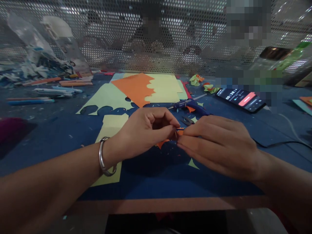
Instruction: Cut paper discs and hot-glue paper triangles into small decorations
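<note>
Orange paper and a thin strip at our fingertips, above a blue work surface

Between our hands, near the middle of the scene, we have a small orange paper piece [180,131] and a thin dark strip [179,129]. The thumb and forefinger of our left hand [143,131] are closed at their tips on the strip, the other fingers curled. Our right hand [219,143] meets it from the right, fingers close together, tips at the orange piece; we cannot tell which of them grip it. Our fingertips hide much of the work, and we cannot make out how strip and paper join. Our left wrist, wearing a silver bangle [101,157], partly covers a yellow paper sheet [112,126].

At far left, a clear plastic bag [29,35] stands by blurred blue and white scraps; whether they are inside is unclear. Beside it leans a clear bottle with a white cap [71,48], its contents indistinct. At far right, a clear jar with a dark lid [270,58] and a green bottle [293,57] are blurred and partly pixelated. Beyond our hands lie pliers [187,121], a blue glue gun [192,105], a scalloped orange sheet [135,87] and, to the right, a lit phone [241,99].
</note>
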A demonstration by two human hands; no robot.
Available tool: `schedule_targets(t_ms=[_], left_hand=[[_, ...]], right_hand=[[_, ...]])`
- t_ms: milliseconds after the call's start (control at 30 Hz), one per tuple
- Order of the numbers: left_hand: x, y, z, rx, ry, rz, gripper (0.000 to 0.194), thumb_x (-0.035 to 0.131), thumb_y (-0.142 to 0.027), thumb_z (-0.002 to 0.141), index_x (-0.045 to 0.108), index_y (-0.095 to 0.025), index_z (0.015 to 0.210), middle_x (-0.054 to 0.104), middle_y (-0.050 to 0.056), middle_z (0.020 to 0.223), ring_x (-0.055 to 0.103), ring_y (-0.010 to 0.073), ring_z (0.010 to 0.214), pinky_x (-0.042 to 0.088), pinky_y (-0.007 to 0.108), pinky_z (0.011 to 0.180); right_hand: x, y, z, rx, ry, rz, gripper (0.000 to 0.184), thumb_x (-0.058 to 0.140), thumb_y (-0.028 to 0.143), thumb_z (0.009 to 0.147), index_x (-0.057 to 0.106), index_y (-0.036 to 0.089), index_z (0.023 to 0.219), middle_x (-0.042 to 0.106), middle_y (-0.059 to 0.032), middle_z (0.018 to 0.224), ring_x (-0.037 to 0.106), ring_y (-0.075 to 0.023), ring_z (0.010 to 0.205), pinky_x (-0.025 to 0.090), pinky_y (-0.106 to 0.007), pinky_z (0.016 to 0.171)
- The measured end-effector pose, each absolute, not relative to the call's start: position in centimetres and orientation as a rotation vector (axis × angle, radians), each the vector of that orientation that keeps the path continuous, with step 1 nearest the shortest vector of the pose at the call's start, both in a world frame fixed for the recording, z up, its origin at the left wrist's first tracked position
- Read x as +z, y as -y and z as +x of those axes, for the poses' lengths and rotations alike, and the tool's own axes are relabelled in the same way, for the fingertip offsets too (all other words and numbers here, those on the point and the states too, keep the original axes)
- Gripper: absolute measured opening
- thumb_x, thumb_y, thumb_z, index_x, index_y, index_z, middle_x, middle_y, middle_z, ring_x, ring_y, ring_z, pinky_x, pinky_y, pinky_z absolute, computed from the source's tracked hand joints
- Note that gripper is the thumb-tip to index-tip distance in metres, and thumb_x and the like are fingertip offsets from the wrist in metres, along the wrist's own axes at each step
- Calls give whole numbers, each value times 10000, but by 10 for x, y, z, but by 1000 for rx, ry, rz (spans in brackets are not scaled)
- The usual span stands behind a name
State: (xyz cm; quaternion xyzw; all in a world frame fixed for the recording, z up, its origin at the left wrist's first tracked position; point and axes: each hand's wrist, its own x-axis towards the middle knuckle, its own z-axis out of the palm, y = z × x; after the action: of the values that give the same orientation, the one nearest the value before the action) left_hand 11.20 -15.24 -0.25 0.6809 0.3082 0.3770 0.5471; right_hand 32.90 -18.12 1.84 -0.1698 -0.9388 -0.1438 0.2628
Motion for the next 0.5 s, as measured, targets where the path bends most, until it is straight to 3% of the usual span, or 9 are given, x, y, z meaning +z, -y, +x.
schedule_targets(t_ms=[167,300,500], left_hand=[[-2,154,112,913,-763,1653,24,680,-133,834,668,-141,853,685,8,768,627,88,650,518,204,613],[-1,155,113,904,-762,1667,34,686,-140,825,673,-151,854,680,18,791,630,103,674,501,222,604],[0,155,111,899,-801,1750,31,663,-182,855,680,-169,877,659,3,767,612,93,666,478,214,592]], right_hand=[[20,180,332,-295,2431,-560,59,684,189,901,683,157,950,723,-61,890,642,-156,781,535,-307,752],[18,172,337,-227,2340,-730,92,683,213,899,695,162,975,725,-68,883,647,-194,849,506,-352,817],[15,163,338,218,2452,-770,156,574,239,975,689,162,904,692,-29,801,626,-140,745,484,-278,714]])
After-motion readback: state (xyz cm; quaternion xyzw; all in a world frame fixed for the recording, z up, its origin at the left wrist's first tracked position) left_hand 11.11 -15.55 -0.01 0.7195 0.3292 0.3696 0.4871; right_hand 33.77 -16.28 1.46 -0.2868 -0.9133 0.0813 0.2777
